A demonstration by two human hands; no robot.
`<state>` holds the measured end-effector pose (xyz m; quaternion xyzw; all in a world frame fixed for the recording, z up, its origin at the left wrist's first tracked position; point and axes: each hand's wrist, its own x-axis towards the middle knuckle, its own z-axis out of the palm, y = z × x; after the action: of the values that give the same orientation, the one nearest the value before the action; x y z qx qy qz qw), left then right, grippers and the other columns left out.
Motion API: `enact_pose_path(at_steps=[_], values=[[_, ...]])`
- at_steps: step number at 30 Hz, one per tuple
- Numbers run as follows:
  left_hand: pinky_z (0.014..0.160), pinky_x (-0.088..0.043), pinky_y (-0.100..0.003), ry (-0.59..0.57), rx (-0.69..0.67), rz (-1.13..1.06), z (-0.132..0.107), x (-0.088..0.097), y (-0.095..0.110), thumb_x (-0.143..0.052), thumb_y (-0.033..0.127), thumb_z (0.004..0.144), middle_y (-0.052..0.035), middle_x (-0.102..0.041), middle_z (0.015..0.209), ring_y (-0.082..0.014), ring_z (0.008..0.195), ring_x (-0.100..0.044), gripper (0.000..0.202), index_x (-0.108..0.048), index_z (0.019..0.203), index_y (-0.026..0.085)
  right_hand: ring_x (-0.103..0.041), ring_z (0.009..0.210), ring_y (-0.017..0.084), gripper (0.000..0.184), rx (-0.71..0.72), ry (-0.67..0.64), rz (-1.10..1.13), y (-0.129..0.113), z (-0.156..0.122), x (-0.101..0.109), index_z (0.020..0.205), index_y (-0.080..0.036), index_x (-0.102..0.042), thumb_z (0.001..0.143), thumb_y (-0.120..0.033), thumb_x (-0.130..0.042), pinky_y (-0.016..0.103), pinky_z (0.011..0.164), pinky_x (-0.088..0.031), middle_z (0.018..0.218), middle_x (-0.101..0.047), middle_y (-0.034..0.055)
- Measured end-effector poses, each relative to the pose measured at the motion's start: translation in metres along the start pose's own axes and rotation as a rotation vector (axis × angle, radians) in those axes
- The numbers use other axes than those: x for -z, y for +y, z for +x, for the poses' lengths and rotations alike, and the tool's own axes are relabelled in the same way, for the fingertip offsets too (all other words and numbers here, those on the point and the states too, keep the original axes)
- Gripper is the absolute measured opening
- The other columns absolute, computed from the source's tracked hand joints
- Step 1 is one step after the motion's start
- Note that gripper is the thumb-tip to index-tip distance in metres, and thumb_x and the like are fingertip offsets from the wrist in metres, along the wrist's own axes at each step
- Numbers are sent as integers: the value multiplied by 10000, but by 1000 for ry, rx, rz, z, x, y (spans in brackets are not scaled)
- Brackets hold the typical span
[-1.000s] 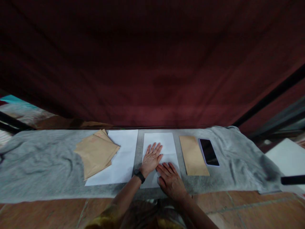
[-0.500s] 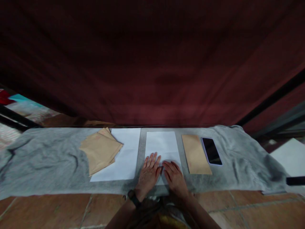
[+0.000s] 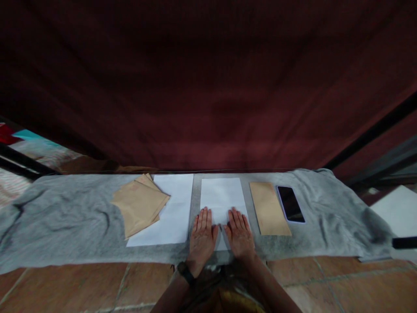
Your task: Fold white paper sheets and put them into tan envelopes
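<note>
The left hand [image 3: 202, 239] and the right hand [image 3: 240, 237] lay flat, side by side, backs facing up. On each, the four fingers [image 3: 204, 218] stretched forward, nearly straight and close together. The thumbs [image 3: 215, 231] angled inward — near each other, but apart. Behind the wrists [image 3: 249, 258], both bare forearms [image 3: 273, 287] slanted in from the bottom edge of the view — converging toward the middle.

Hands [image 3: 202, 240] now level, left slid nearer, right fingers [image 3: 237, 220] straightened (forward)
</note>
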<state>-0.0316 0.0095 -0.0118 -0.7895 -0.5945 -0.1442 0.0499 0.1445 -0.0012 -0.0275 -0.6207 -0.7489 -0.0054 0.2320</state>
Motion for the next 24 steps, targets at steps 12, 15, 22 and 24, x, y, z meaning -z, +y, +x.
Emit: enact_pose_path(at_steps=[12,15,22,24], values=[[1206,-377,-530,96,161,-28,-5,0,3,-342,359,1052,-212,-429,1587,-326,1479,-413,661,-173,1630,88,-376,1488,372,700,-210,63,-26,11,-5,-2,1641,-104,-153,1065,-463,-325,603,1209,-272,1635,-331,232],[1225,-357,-503,48,98,-65,12,-1,8,-319,327,1055,-194,-404,1608,-299,1518,-345,621,-225,1614,72,-317,1521,353,669,-208,-4,-34,11,15,1,1629,-74,-184,1068,-413,-318,587,1222,-257,1644,-318,226],[1240,-318,-502,-119,-26,-110,86,-16,12,-265,281,1050,-149,-374,1635,-284,1541,-291,564,-345,1578,99,-307,1530,284,541,-23,-149,27,7,90,-7,1560,-133,-406,1082,-310,-226,525,1239,-240,1633,-383,147],[1250,-285,-515,-168,-28,-101,103,-20,8,-263,270,1048,-114,-362,1647,-294,1546,-276,555,-367,1578,145,-325,1521,268,536,-17,-187,24,7,105,-13,1538,-128,-446,1086,-299,-213,508,1242,-231,1618,-413,139]])
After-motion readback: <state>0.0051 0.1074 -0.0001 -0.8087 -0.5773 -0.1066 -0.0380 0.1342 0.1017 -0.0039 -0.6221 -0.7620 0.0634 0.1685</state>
